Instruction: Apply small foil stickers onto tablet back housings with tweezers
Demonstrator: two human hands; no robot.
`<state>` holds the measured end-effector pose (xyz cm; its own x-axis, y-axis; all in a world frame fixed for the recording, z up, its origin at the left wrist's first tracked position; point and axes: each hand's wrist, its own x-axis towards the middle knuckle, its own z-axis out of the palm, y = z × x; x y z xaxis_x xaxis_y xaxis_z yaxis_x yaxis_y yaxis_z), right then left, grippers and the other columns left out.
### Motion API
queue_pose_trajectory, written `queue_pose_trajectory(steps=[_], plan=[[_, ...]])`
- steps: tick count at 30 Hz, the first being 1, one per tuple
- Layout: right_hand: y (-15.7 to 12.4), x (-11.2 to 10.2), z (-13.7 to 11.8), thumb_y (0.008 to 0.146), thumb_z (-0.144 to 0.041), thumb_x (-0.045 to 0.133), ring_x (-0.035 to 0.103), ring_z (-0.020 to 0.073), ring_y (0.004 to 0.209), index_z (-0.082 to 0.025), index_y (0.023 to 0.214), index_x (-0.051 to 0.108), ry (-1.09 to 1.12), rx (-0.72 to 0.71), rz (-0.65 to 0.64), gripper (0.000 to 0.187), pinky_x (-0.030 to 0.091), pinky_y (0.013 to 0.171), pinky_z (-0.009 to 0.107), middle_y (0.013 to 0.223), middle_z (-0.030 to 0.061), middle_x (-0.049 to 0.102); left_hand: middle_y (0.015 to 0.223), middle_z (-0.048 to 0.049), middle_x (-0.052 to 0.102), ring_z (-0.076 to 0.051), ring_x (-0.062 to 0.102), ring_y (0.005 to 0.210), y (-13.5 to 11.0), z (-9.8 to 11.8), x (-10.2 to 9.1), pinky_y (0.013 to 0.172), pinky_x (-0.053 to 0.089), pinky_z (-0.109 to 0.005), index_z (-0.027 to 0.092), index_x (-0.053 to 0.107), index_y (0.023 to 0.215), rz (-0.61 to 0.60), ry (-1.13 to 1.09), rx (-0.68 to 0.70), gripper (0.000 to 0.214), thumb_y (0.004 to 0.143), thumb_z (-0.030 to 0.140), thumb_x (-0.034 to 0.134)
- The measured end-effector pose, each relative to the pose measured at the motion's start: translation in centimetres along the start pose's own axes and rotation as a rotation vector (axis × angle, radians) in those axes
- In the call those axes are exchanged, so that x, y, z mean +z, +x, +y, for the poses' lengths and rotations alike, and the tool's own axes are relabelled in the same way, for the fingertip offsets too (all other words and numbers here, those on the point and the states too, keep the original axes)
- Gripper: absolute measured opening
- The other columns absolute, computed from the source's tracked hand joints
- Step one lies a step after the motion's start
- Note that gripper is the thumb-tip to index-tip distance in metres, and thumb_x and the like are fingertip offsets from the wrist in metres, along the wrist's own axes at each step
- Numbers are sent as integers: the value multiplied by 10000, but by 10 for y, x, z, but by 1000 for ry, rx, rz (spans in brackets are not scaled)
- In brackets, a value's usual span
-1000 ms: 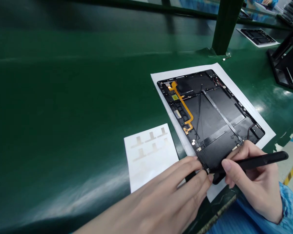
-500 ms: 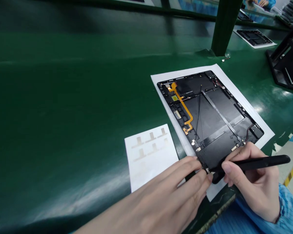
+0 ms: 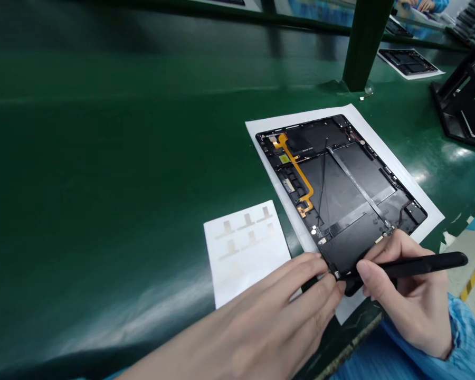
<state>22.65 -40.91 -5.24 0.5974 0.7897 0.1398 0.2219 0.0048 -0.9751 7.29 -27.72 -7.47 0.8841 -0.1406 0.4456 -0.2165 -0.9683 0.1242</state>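
Note:
An opened black tablet point(image 3: 340, 190) lies back-side up on a white sheet point(image 3: 383, 140), showing an orange flex cable point(image 3: 298, 174) and thin black wires. My right hand point(image 3: 409, 290) is closed round a black stylus-like tool point(image 3: 415, 265), its tip at the tablet's near corner. My left hand point(image 3: 277, 316) lies flat with stretched fingers, the fingertips resting at that same near corner beside the tool tip. A white sheet with small translucent stickers point(image 3: 245, 248) lies just left of the tablet.
The green mat point(image 3: 103, 158) covers the bench. A dark green post point(image 3: 364, 45) stands behind the tablet. Another opened tablet on white paper point(image 3: 409, 62) lies far right, next to a black stand point(image 3: 463, 100). The bench edge runs at lower right.
Almost nothing differs: the black tool in my right hand has tilted slightly, and both hands stay at the tablet's near corner.

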Motion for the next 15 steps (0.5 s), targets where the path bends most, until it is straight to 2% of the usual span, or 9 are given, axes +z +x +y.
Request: queue_pose_trajectory(steps=[2,5,10,15], plan=[[0,0,0,905,-158,683,526,101,559,-199,695,554,6,8,-10,250,407,505,199,633,-32,594,971,-50,713,-194,647,972,4,-1,-2,1121,464,-364,108,712,1026,56,-32,20,362,1057,101,351],[-1,-1,0,900,-152,696,516,93,558,-205,742,587,25,5,23,199,419,519,187,639,-43,582,911,-28,716,-179,632,938,10,-2,-6,1059,501,-319,116,713,947,122,-115,-31,399,1071,106,334],[-3,-2,0,900,-121,675,526,99,585,-203,719,557,55,-6,33,231,450,559,185,626,-45,544,890,-49,697,-176,582,928,16,-6,-10,865,546,-253,84,691,1017,159,-214,-135,316,1069,122,381],[-2,-2,-1,902,-155,689,495,91,568,-202,698,554,8,11,36,250,413,530,179,618,-51,524,921,-61,688,-193,566,986,20,-8,-14,892,544,-260,96,691,1047,148,-181,-152,346,1073,121,347]])
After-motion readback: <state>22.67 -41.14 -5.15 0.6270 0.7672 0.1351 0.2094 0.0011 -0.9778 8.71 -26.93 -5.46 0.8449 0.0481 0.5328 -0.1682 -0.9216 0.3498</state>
